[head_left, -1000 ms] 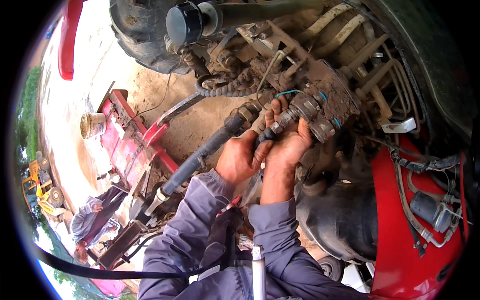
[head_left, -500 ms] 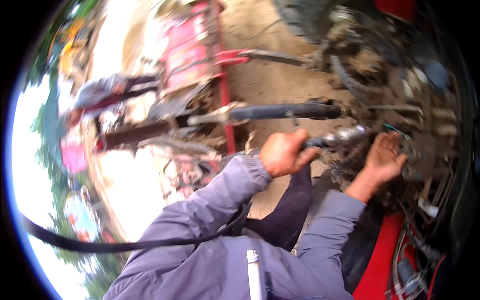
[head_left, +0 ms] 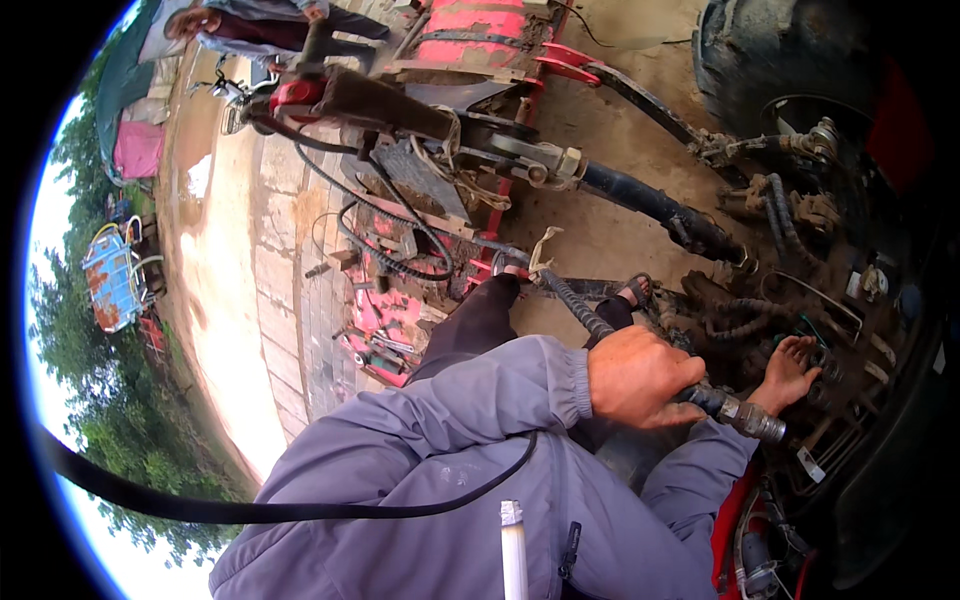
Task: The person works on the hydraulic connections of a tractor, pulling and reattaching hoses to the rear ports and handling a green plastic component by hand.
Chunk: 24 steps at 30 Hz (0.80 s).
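My left hand (head_left: 645,375) is closed round a black hydraulic hose (head_left: 580,303) near its end. The hose's metal coupling (head_left: 757,418) sticks out past my thumb and points to the lower right, apart from any port I can see. Beyond the coupling, my right hand (head_left: 783,378) reaches in among greasy machine parts. Its fingers are bent and apart from the thumb, beside a dark round fitting (head_left: 826,364). No held thing shows in it, though shadow hides part of the fingertips. Above both hands runs a dark linkage rod (head_left: 640,205) with a metal joint.
A large tyre (head_left: 770,65) stands at the upper right. A red implement (head_left: 470,35) lies across the upper middle, with tools (head_left: 385,350) on its nearer part. Another person (head_left: 270,30) stands at the upper left. A black cable (head_left: 250,510) crosses low, near a cigarette (head_left: 513,555).
The view has swung and sharpened. My left hand has drawn the coupling to the lower right, in front of my right wrist. My right hand stays among the greasy parts.
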{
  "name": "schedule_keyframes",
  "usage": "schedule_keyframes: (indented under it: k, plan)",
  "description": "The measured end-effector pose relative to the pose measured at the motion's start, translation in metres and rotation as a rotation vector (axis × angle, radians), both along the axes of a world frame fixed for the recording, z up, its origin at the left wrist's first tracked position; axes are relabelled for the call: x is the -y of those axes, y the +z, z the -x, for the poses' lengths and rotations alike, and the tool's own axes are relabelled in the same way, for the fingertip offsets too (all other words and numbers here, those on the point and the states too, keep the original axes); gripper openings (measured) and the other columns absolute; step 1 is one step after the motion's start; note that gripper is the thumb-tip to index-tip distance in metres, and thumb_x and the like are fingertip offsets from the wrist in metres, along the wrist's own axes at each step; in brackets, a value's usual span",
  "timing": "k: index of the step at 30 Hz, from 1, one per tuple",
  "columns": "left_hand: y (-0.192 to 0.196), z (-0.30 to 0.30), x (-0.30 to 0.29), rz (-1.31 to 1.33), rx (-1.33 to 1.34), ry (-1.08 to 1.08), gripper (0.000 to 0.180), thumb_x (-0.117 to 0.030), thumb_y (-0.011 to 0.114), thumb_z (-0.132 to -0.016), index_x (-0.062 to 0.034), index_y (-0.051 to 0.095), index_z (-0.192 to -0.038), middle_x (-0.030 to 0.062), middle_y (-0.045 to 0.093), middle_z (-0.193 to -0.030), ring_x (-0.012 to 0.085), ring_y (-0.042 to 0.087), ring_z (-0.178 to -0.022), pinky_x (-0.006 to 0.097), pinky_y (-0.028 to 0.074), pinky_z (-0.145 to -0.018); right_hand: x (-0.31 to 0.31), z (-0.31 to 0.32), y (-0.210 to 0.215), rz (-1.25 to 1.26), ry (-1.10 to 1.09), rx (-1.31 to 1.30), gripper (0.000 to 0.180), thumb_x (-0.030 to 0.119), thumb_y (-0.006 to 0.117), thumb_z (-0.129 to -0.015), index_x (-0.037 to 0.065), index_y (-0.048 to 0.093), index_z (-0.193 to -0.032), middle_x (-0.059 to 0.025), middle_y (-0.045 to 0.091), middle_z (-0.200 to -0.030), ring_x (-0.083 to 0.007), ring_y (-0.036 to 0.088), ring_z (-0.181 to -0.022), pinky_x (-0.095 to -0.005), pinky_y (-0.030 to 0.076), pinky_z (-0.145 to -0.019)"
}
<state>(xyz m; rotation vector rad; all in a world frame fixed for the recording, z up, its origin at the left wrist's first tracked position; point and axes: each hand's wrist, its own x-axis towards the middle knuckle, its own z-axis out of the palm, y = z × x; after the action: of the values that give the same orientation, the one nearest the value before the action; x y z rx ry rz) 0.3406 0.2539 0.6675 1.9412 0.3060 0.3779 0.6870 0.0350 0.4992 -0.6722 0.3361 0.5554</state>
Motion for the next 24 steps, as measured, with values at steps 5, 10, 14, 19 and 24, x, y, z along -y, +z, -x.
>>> schedule_keyframes:
  k: [5,10,14,19,24]
  plan:
    - [0.019,0.015,-0.007,0.005,-0.009,0.017,0.04,-0.037,0.072,-0.08,-0.0053,0.048,-0.077,0.0121,0.055,-0.065,0.0362,0.059,-0.062,0.045,0.044,-0.054,-0.027,0.037,0.01,0.145,0.272,0.066,0.057,0.047,0.037,-0.102,-0.004,0.056,-0.12,-0.0136,0.063,-0.115,-0.0254,0.059,-0.102,-0.0385,0.047,-0.09]
    - [0.024,0.047,-0.003,0.019,-0.053,0.051,0.042,-0.042,0.072,-0.079,-0.0058,0.05,-0.078,0.0128,0.058,-0.066,0.0375,0.06,-0.063,0.047,0.044,-0.054,-0.135,0.229,0.089,0.614,1.231,0.511,0.027,0.005,0.053,-0.094,0.001,0.057,-0.12,-0.0094,0.063,-0.114,-0.018,0.06,-0.099,-0.0312,0.049,-0.087]
    - [0.031,0.056,0.003,0.033,-0.035,0.035,0.044,-0.045,0.072,-0.079,-0.0058,0.053,-0.079,0.0138,0.059,-0.066,0.0387,0.06,-0.065,0.047,0.044,-0.055,-0.151,0.327,0.105,0.344,1.573,0.655,0.031,0.005,0.055,-0.089,0.001,0.056,-0.12,-0.0136,0.061,-0.112,-0.0232,0.059,-0.101,-0.0344,0.048,-0.088]
    - [0.047,0.103,-0.024,0.058,-0.074,0.257,0.042,-0.043,0.074,-0.078,-0.006,0.055,-0.08,0.0144,0.058,-0.066,0.0394,0.06,-0.065,0.048,0.044,-0.055,-0.186,0.395,0.127,0.254,1.764,0.967,0.027,0.009,0.059,-0.087,0.0,0.057,-0.112,-0.0176,0.061,-0.101,-0.0303,0.06,-0.096,-0.0388,0.048,-0.082]
    - [0.096,0.15,-0.085,-0.015,0.212,0.564,0.031,-0.029,0.074,-0.081,-0.0031,0.058,-0.085,0.0116,0.053,-0.063,0.031,0.055,-0.056,0.036,0.042,-0.05,-0.247,0.43,0.157,0.15,1.682,1.324,0.024,0.014,0.064,-0.085,0.0,0.058,-0.104,-0.0216,0.061,-0.091,-0.0373,0.06,-0.09,-0.0432,0.049,-0.076]
